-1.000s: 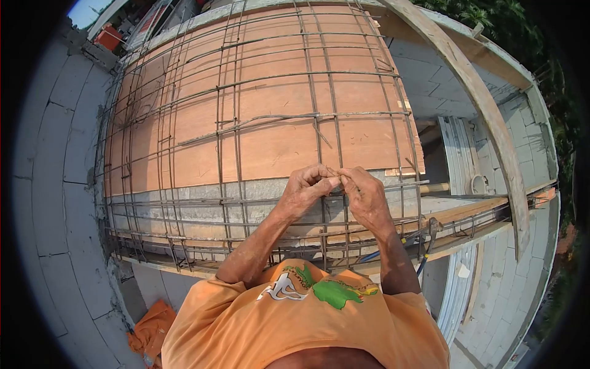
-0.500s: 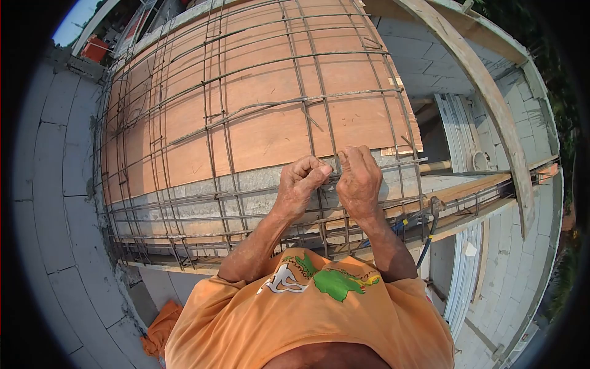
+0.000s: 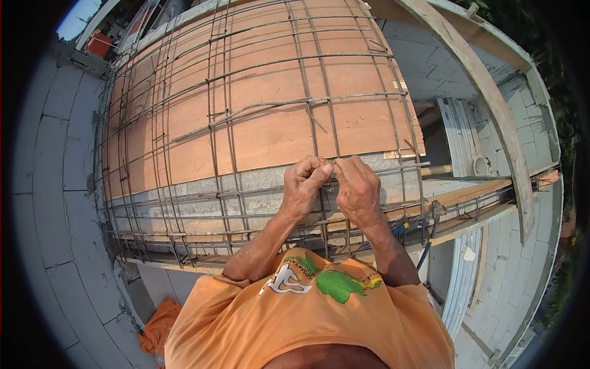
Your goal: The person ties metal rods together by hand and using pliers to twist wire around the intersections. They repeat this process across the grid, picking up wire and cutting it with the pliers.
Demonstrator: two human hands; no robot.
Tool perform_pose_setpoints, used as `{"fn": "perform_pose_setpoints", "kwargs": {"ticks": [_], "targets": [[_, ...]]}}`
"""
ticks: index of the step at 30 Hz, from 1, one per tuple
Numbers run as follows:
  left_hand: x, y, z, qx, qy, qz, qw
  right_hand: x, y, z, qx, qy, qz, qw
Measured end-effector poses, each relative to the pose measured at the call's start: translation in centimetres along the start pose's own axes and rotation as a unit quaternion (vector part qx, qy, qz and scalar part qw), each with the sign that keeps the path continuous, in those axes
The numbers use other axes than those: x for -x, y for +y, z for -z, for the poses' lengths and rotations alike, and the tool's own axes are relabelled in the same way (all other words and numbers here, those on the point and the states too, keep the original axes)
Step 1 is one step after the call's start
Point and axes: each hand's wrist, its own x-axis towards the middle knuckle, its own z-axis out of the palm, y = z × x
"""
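Observation:
My left hand (image 3: 300,189) is closed, thumb and forefinger pinched on a thin tie wire (image 3: 324,161). Right beside it my right hand (image 3: 359,189) is also closed, its curled fingers pinching the same wire, so the fingertips nearly touch. Both hands are above the near bars of a rebar grid (image 3: 264,106). Crossing bars pass beneath and between the hands, and the fingers partly hide the wire. Under the grid lie a plywood panel (image 3: 270,138) and, nearer me, a rough concrete strip (image 3: 258,182).
A tool with a metal head and blue-and-yellow-marked handles (image 3: 435,212) rests at the grid's near right corner. A long wooden plank (image 3: 491,98) slants along the right, over an opening. Grey block walls (image 3: 52,215) stand at both sides. An orange cloth (image 3: 161,326) lies lower left.
The fingertips of both hands have come closer together, the right hand's fingers tilting toward the left hand. The view has shifted slightly.

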Motion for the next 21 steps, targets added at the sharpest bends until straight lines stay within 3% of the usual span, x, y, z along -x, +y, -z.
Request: {"fn": "perform_pose_setpoints", "kwargs": {"ticks": [5, 7, 8, 10, 13, 16, 17, 20, 21], "targets": [[-0.4, 0.5, 0.6, 0.002, -0.033, 0.031, 0.999, -0.5, 1.0, 1.1, -0.092, -0.095, -0.018, 0.991], [-0.4, 1.0, 0.7, 0.002, -0.036, 0.031, 0.999, -1.0, 0.4, 1.8, 0.025, -0.04, 0.012, 0.999], [-0.4, 1.2, 0.6, 0.007, -0.045, 0.042, 0.998, -1.2, 0.2, 1.6, 0.014, -0.045, 0.028, 0.999], [-0.3, 1.8, 0.6, 0.007, -0.032, 0.027, 0.999, -1.5, -0.2, 1.2, -0.015, 0.012, -0.067, 0.998], [0.1, 2.7, 1.7, -0.021, -0.066, 0.041, 0.997, -1.0, -1.0, 0.3, -0.033, 0.025, -0.092, 0.995], [-0.3, 1.8, 2.2, -0.023, -0.064, 0.016, 0.998, -0.5, -1.4, -0.7, 0.043, 0.02, -0.031, 0.998], [-0.8, 1.6, 2.1, -0.04, -0.054, -0.019, 0.998, -0.3, -1.7, -1.1, 0.003, 0.001, 0.0, 1.0], [-1.0, 2.9, 1.3, -0.048, -0.052, -0.015, 0.997, -0.1, -1.6, -0.9, 0.003, -0.024, 0.006, 1.0], [-1.1, 2.8, 1.4, -0.047, -0.049, -0.022, 0.997, -0.9, -1.5, -0.5, 0.028, 0.007, 0.005, 1.0]]}}
